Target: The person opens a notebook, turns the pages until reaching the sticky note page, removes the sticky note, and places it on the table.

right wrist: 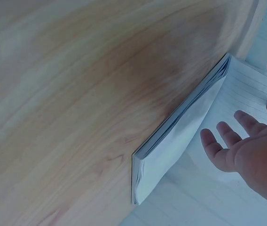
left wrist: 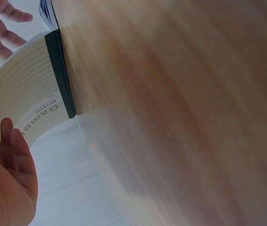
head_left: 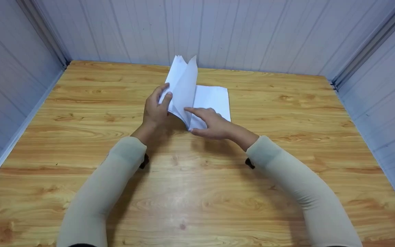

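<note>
Notebook (head_left: 213, 97), softcover, stands partly opened between the two hands, beyond the wrists. Its right-hand portion lies on the tabletop (head_left: 183, 199) just past the right hand (head_left: 214, 124); its left-hand portion is raised in the left hand (head_left: 156, 106).

Left hand: grips the raised portion at its outer side, thumb on the page face, fingers behind the cover (left wrist: 27, 75). Right hand: fingers spread and loosely extended, no grip evident; index fingertip at the upright leaf (head_left: 187, 82), firm contact not confirmed.

Handling, as judged: light, and flexible enough that the cover bows beside the left hand. The dark spine strip (left wrist: 60, 75) appears the stiffest part. Leaves are thin, likely to crease or tear if pulled singly, and may slide over one another. Recommended hold: the whole block between thumb and fingers, as at the left hand, or along the spine; avoid a lone leaf.

Count: one notebook; two hands; two pale sleeves (head_left: 297, 185), one behind each hand; one tabletop; three panelled walls (head_left: 218, 34), ahead of and to either side of the hands. Number of leaves: cannot be determined.
</note>
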The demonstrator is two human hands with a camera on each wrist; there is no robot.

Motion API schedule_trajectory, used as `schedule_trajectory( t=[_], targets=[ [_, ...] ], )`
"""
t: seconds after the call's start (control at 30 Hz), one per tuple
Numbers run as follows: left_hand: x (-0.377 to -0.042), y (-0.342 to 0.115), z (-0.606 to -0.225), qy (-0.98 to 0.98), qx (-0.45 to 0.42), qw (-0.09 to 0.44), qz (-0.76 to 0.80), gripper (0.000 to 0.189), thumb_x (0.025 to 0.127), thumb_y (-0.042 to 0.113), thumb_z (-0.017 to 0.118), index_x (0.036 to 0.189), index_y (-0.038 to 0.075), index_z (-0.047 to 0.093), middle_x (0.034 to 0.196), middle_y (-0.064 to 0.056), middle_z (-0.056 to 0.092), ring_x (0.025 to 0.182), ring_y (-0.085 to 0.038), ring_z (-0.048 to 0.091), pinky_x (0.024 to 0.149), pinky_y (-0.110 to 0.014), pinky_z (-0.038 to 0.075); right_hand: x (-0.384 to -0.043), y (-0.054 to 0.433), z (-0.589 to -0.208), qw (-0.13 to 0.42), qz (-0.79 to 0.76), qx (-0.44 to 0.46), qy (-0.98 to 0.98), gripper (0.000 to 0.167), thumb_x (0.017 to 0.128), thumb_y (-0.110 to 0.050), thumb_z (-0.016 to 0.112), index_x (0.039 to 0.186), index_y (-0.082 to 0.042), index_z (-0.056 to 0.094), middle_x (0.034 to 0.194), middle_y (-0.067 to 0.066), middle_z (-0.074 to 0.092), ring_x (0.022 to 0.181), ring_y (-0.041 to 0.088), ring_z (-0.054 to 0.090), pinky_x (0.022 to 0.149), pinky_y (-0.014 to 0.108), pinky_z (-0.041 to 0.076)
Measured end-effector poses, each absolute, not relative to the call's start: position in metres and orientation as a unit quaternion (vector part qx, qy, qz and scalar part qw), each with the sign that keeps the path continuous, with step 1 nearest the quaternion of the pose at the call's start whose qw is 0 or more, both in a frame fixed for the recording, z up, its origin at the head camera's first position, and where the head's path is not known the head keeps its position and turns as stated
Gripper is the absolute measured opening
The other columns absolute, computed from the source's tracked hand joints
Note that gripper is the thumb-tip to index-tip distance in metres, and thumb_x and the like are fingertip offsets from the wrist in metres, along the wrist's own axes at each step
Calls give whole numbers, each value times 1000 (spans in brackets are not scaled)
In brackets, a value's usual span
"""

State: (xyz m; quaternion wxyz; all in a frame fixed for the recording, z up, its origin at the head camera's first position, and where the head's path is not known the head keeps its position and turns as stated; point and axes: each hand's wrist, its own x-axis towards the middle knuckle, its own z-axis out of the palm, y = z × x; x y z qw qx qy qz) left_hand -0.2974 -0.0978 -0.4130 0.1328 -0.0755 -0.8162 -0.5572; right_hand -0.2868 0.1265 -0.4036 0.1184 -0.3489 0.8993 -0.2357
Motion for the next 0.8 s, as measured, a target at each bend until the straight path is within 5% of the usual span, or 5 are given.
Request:
schedule_trajectory(
  t=[0.23,0.47,0.8],
  targets=[
    [-298,-94,-410,-830,-35,128,-541,56,87,24,59,141,14,48,144,-6,51,122,-20,53,104,-39,42,-285,125,-401,146,-205,-325,912,64,92,-44,56,150,-36,29,156,-1,31,139,28,26,105,56,27],
    [-298,-92,-411,-827,-16,112,-551,60,86,13,55,144,22,44,150,0,44,125,-16,47,106,-37,37,-292,146,-398,114,-174,-277,938,48,93,-34,57,136,-15,52,137,10,50,128,32,36,102,54,31],
    [-298,-92,-411,-822,-23,113,-557,52,86,11,51,136,23,48,146,2,47,121,-15,47,105,-36,36,-300,188,-391,119,-82,-237,961,46,88,-34,64,130,-17,60,138,12,51,125,34,39,97,56,31]
  ],
)
